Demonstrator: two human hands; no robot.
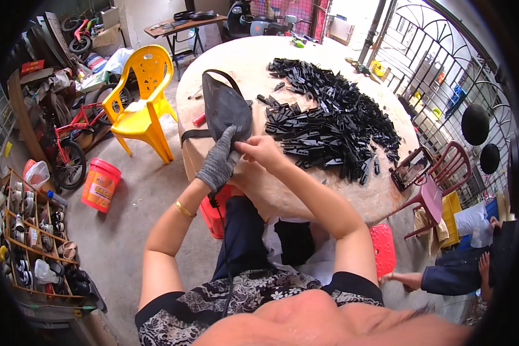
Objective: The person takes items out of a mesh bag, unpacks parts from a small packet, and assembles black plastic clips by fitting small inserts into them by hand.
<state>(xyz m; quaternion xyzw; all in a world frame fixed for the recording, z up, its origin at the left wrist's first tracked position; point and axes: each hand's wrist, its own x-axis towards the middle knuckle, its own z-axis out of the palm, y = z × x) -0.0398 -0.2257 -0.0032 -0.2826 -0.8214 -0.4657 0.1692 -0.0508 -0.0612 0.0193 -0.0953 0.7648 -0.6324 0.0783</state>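
Note:
My left hand [218,164], in a grey knitted glove, is closed on the lower end of a black mesh bag [224,106] with a strap looped at its top. Another black strap [196,134] runs off its left side. The bare fingers of my right hand [259,151] pinch together close to the left fingertips at the bag's lower edge; what lies between them is too small to tell. Right of both hands, a large heap of black plastic clips [334,121] spreads over the round table [245,52]. A small red object [199,119] lies left of the bag.
A yellow chair [146,104] and an orange-red bucket [101,184] stand to the left, near a shoe rack [37,230]. At the right are a pink-purple chair [429,193], a red stool [382,251] and another person's leg [406,281].

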